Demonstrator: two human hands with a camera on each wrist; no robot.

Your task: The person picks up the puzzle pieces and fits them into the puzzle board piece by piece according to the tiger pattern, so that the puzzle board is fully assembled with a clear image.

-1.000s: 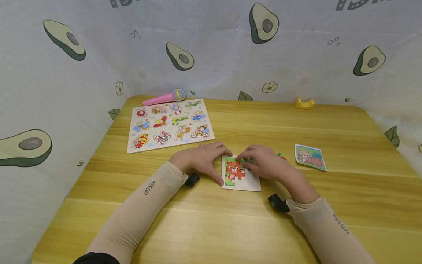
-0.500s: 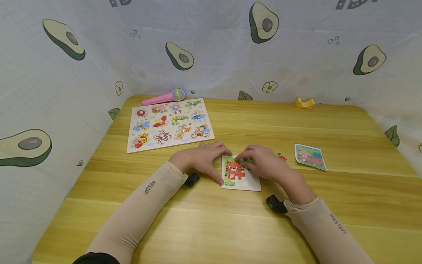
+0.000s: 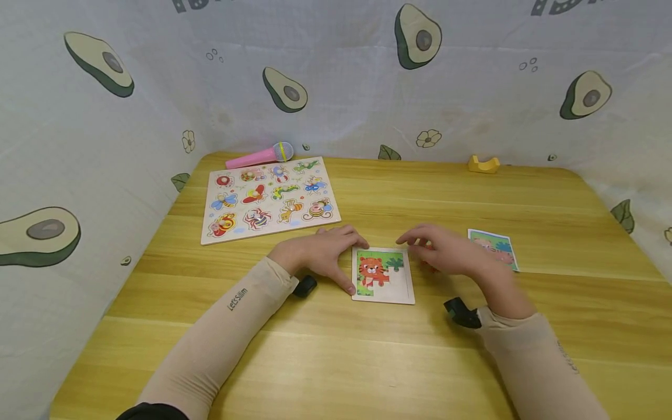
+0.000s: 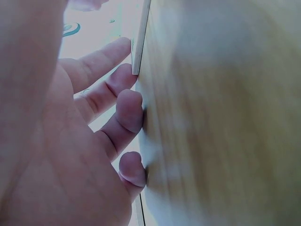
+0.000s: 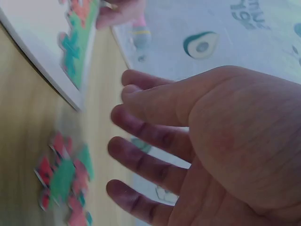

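In the head view a square puzzle board (image 3: 401,290) lies flat, partly filled with pieces showing an orange tiger (image 3: 371,269); its lower right is bare. My left hand (image 3: 328,256) holds the board's left side, thumb at the near corner and a fingertip at the far one. The left wrist view shows its bent fingers (image 4: 127,110) against the board's edge. My right hand (image 3: 446,251) is just right of the board, fingers slightly bent and holding nothing. Beneath it is a small heap of loose puzzle pieces (image 5: 66,174), mostly hidden in the head view.
A picture card (image 3: 490,242) lies right of my right hand, partly covered by it. At the back left are an insect peg puzzle (image 3: 270,198) and a pink toy microphone (image 3: 257,157). A yellow holder (image 3: 483,164) stands at the table's (image 3: 336,361) back edge.
My right hand has let go of a green puzzle piece, now seen at the board's upper right, and moved right over the loose pieces. My left hand has stayed put.
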